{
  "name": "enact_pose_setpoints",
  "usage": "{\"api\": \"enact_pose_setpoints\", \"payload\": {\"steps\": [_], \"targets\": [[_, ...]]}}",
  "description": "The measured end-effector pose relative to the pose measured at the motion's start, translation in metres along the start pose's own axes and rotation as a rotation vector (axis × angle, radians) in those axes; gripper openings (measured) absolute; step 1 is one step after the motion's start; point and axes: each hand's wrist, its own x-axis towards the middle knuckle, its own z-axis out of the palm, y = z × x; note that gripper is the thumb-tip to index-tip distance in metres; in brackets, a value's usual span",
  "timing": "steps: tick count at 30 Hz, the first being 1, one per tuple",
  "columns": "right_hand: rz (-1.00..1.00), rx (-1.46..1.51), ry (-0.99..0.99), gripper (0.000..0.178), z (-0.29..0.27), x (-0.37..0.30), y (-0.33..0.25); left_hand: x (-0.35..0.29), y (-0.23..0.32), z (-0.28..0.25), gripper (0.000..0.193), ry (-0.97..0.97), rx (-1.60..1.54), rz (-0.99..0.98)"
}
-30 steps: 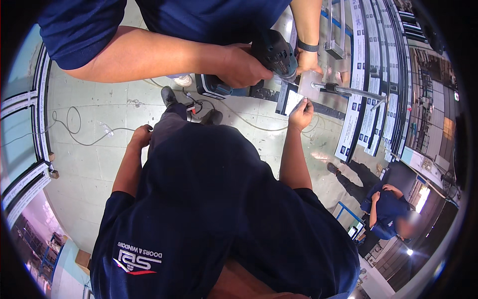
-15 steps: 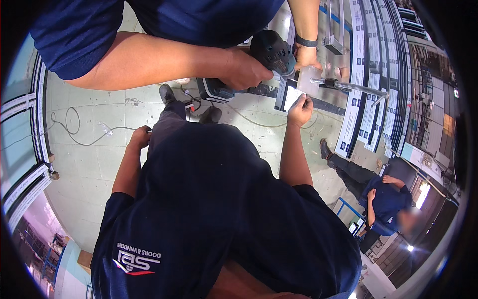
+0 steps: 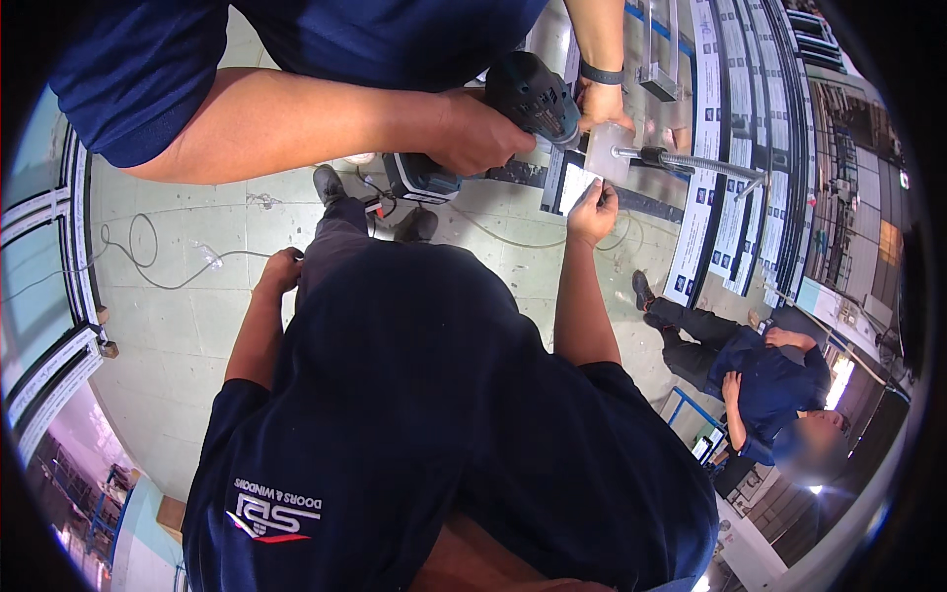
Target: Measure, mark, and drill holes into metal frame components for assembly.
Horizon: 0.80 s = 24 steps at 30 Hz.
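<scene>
Nearest to the camera, the dark blue shirt (image 3: 424,365) of the person was seen, and the two hands were held well apart from each other. The left hand (image 3: 283,269) was lowered beside the thigh, with its fingers curled; a thin grey cable (image 3: 179,287) was led up to it across the pale floor (image 3: 158,375), but whether the cable was gripped or only passed behind could not be told. The right hand (image 3: 593,214) was stretched forward, and by its thumb and fingers the near edge of a pale plate (image 3: 601,160) was pinched. Thus the plate was placed just beyond the right fingertips and well away from the left hand. Just left of these fingertips, a dark profile with a white face (image 3: 573,187) was partly visible. Against the plate, the end of a threaded clamp (image 3: 710,165) was set from the right.

Beyond, a dark drill (image 3: 533,94) was held in one hand (image 3: 483,133) of a co-worker, its nose pointed toward the plate, while the far edge of the plate was touched by the co-worker's other hand (image 3: 604,104). Farther to the right, long labelled profiles (image 3: 702,197) were laid side by side, and a second co-worker (image 3: 764,380) was seen behind them.
</scene>
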Motion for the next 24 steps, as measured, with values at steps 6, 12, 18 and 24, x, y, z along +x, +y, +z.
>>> {"api": "enact_pose_setpoints", "payload": {"steps": [6, 12, 18, 24], "targets": [[-0.022, 0.009, -0.004, 0.04, 0.001, -0.001, 0.002, 0.001, -0.002, 0.004, 0.036, 0.074, 0.045, 0.077], [-0.037, -0.012, -0.002, 0.041, -0.001, 0.005, 0.019, 0.0, 0.013, 0.003, 0.037, -0.005, -0.041, -0.013], [-0.003, 0.03, -0.036, 0.04, 0.005, 0.006, 0.02, 0.002, 0.012, 0.009, 0.038, 0.031, 0.026, 0.06], [-0.014, 0.03, 0.0, 0.039, 0.006, 0.006, 0.023, 0.007, 0.016, -0.002, 0.04, 0.012, 0.005, 0.03]]}}
